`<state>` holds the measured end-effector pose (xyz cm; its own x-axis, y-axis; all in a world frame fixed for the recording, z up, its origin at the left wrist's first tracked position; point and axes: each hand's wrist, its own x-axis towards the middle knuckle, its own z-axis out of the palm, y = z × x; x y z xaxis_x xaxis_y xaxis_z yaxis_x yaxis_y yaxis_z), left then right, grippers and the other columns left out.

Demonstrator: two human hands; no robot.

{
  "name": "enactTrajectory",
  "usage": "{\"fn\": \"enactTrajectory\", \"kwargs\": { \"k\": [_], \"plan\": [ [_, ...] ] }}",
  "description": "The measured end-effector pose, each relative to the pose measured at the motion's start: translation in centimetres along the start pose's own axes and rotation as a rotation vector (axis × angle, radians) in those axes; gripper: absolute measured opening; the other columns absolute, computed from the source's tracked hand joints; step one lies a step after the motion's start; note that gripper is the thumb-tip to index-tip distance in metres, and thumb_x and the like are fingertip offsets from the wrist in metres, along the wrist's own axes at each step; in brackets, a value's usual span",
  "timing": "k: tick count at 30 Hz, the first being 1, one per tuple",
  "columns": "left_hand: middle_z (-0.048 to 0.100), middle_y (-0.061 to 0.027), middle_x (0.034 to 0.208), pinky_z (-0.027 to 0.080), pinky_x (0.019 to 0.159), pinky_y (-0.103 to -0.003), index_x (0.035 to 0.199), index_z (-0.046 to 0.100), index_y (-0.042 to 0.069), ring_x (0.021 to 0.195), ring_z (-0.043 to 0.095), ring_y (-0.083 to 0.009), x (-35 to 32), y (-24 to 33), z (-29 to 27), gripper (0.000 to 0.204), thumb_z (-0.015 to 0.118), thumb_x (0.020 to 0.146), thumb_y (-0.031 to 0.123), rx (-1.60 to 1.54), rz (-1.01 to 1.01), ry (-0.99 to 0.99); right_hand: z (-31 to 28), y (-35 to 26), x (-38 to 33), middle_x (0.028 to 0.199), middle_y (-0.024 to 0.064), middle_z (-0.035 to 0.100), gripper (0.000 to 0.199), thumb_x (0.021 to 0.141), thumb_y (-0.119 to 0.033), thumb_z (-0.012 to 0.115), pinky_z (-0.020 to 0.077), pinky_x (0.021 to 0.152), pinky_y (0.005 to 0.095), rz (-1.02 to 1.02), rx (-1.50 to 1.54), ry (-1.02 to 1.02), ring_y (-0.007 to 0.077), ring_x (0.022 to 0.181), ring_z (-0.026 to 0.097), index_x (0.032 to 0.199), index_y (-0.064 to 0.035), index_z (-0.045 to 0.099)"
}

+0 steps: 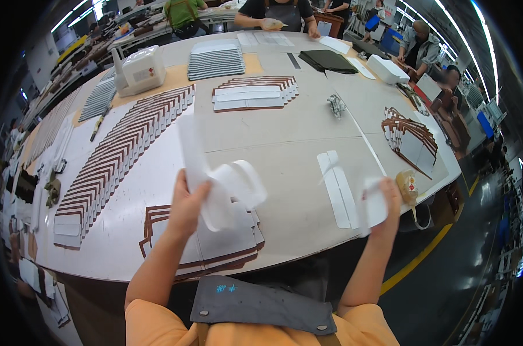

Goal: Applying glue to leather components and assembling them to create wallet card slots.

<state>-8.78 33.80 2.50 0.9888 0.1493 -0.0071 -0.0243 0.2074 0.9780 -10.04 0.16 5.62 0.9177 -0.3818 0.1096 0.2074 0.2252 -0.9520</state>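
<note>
My left hand [187, 205] is closed on thin white sheet pieces [218, 199], blurred by motion, one with a curled strip. They are above a stack of white panels with brown edges [218, 245] near the table's front edge. At the right, my right hand [390, 202] grips a small white piece [375, 205], also smeared by motion. Between the hands lies a long white panel [337, 193] with a seam down its middle and a loose strip at its top. Just beyond my right hand stands a yellowish container with a red label [407, 187].
A long fanned row of brown-edged panels [126, 155] runs along the left. Farther back are another panel stack [252, 95], striped sheets [216, 60], a white jug [139, 72] and dark green cloth [327, 61]. A fanned bundle [412, 141] lies right. A person [276, 14] stands across the table.
</note>
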Motion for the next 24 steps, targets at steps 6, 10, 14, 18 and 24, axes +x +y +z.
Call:
{"fn": "enactTrajectory", "kwargs": {
  "k": [6, 10, 14, 18, 24],
  "plan": [
    [0.051, -0.0137, 0.099, 0.045, 0.076, -0.028, 0.108, 0.035, -0.003, 0.088, 0.053, -0.0176, 0.5, 2.0, -0.5, 0.039, 0.054, 0.075, 0.002, 0.019, -0.044, 0.002, -1.7, -2.4, 2.4, 0.073, 0.004, 0.051, 0.008, 0.078, -0.009, 0.055, 0.044, 0.057, 0.0235, -0.608, -0.955, 0.279, 0.0111, 0.064, 0.049, 0.08, -0.0028, 0.05],
    [0.051, -0.0144, 0.099, 0.044, 0.078, -0.028, 0.11, 0.034, -0.004, 0.088, 0.053, -0.0173, 1.0, 2.0, 1.5, 0.041, 0.055, 0.076, 0.004, 0.026, -0.053, -0.047, 4.1, 2.1, 1.7, 0.077, 0.0126, 0.046, 0.009, 0.07, -0.002, 0.052, 0.0435, 0.059, 0.0358, -0.745, -1.218, -0.052, 0.0289, 0.071, 0.049, 0.076, -0.0017, 0.045],
    [0.051, -0.0139, 0.099, 0.043, 0.078, -0.027, 0.11, 0.034, -0.004, 0.088, 0.052, -0.0168, 0.8, 1.2, 1.8, 0.041, 0.054, 0.076, 0.004, 0.059, -0.053, -0.071, 6.3, 7.9, -0.6, 0.076, 0.0126, 0.049, 0.008, 0.07, -0.005, 0.053, 0.0433, 0.06, 0.0358, -0.627, -1.381, -0.281, 0.0279, 0.071, 0.051, 0.074, -0.0018, 0.046],
    [0.05, -0.0124, 0.099, 0.043, 0.078, -0.027, 0.11, 0.035, -0.004, 0.088, 0.052, -0.0157, 0.3, 0.7, 1.6, 0.04, 0.054, 0.076, 0.004, 0.087, -0.073, -0.086, 6.4, 9.3, -1.8, 0.075, 0.0119, 0.05, 0.01, 0.071, -0.007, 0.054, 0.0434, 0.059, 0.0352, -0.566, -1.511, -0.35, 0.0263, 0.07, 0.051, 0.073, -0.0016, 0.046],
    [0.051, -0.0114, 0.099, 0.043, 0.078, -0.027, 0.11, 0.036, -0.003, 0.089, 0.051, -0.0152, 0.1, 0.0, 2.3, 0.039, 0.054, 0.076, 0.003, 0.092, -0.082, -0.141, 6.5, 8.6, -2.6, 0.076, 0.0105, 0.051, 0.012, 0.072, -0.012, 0.056, 0.0422, 0.058, 0.0329, -0.6, -1.503, -0.366, 0.0248, 0.071, 0.051, 0.075, -0.002, 0.049]
  ]
}}
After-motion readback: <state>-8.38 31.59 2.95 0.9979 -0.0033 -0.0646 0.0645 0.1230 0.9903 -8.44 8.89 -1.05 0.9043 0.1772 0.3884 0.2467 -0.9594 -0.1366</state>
